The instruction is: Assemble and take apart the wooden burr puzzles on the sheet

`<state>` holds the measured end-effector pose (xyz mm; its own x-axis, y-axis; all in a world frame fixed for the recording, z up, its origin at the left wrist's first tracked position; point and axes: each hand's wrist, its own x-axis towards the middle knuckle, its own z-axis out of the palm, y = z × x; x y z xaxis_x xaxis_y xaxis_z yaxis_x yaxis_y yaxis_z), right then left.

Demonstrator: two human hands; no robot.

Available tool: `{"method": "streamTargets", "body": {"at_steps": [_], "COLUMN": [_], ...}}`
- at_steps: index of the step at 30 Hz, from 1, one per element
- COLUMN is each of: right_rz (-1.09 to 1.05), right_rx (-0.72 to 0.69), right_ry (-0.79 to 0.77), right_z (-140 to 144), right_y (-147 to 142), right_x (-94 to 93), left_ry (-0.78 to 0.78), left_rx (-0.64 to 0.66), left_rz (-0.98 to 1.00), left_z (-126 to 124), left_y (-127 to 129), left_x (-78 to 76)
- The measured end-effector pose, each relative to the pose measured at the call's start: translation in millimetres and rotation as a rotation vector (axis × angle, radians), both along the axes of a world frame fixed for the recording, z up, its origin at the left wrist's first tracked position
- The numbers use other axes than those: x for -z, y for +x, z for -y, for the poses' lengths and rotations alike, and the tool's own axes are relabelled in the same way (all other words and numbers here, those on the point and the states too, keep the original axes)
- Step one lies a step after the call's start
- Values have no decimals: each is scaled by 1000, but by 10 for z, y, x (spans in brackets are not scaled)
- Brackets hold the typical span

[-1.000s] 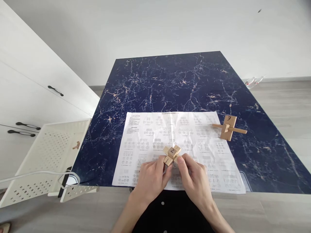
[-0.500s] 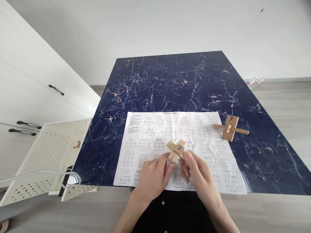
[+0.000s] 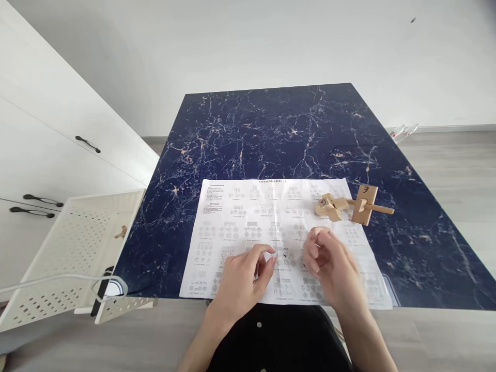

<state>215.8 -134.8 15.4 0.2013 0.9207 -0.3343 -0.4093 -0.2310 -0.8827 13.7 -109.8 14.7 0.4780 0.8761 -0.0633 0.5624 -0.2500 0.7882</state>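
My left hand (image 3: 245, 276) rests over the printed sheet with thumb and index finger apart and nothing between them. Farther right, my right hand (image 3: 334, 266) hovers above the same sheet, slightly blurred, its fingers loosely curled and holding nothing. Beyond it lies a small wooden interlocking puzzle (image 3: 331, 206) of crossed pieces with a dark mark on one face. It sits by the sheet's right edge, next to a second wooden puzzle (image 3: 365, 205), a plate marked 3 with crossing bars. From this angle I cannot tell whether the two touch.
The paper sheet (image 3: 236, 232) carries many small diagrams and lies along the near edge of the dark blue marbled table (image 3: 248, 134). At left stands a white perforated bin (image 3: 70, 253) with a wooden piece (image 3: 121, 232) inside. A white cable (image 3: 58, 278) runs past it.
The small wooden puzzle has left my hands and now lies at the right beside the plate marked 3. My right hand has shifted right; my left hand has stayed nearly in place.
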Motion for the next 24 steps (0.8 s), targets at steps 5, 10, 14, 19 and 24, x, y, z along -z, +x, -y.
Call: {"method": "streamTargets", "body": {"at_steps": [5,10,14,19,24], "right_rz": [602,800,770,763,750], "right_rx": [-277,-403,-405,-402,-410], "right_ry": [136,215,189,191,183], "right_z": [124,122,96,89,89], "right_y": [-220,-281,-263,-263,-263], "right_x": [102,103,78,69,67], "left_ry": [-33,-71,-79,-78,-92], "left_rx": [-20,-34,-36,-38,-37], "left_rz": [14,38,55,58,63], "left_z": [-20,-39,-48,-51,-49], "left_y": [7,0,4,8,2], "left_x": [-40,-39,-47,-53,-46]}}
